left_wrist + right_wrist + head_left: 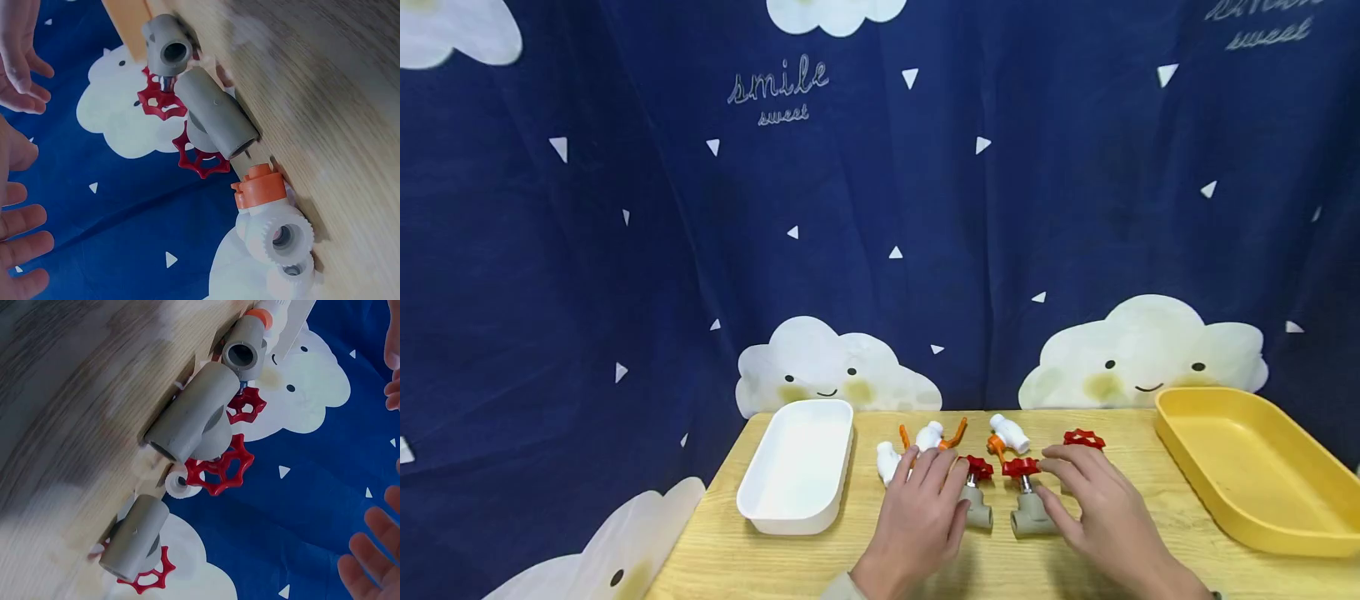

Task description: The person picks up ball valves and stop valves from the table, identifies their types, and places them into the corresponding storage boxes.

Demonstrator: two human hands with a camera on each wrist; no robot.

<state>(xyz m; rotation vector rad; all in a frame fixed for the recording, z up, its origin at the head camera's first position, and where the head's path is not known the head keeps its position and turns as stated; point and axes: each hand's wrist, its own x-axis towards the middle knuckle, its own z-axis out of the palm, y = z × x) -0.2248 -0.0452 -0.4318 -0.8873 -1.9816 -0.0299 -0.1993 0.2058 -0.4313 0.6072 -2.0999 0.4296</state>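
My left hand is held above the work surface with relaxed, slightly bent fingers and nothing in it. Just beyond its thumb stands a grey pipe valve with a red handwheel. A second such valve sits between the hands, nearest my right hand, whose fingers are spread and empty. In the head view the right fingertips overlap its wheel; the right wrist view shows that hand apart from the valves. A third red handwheel shows behind the right hand, its body hidden.
White ball valves with orange handles lie behind the left hand, one partly covered, another beside it. A third white valve lies farther right. A white tray stands left, a yellow tray right, a patterned blue curtain behind.
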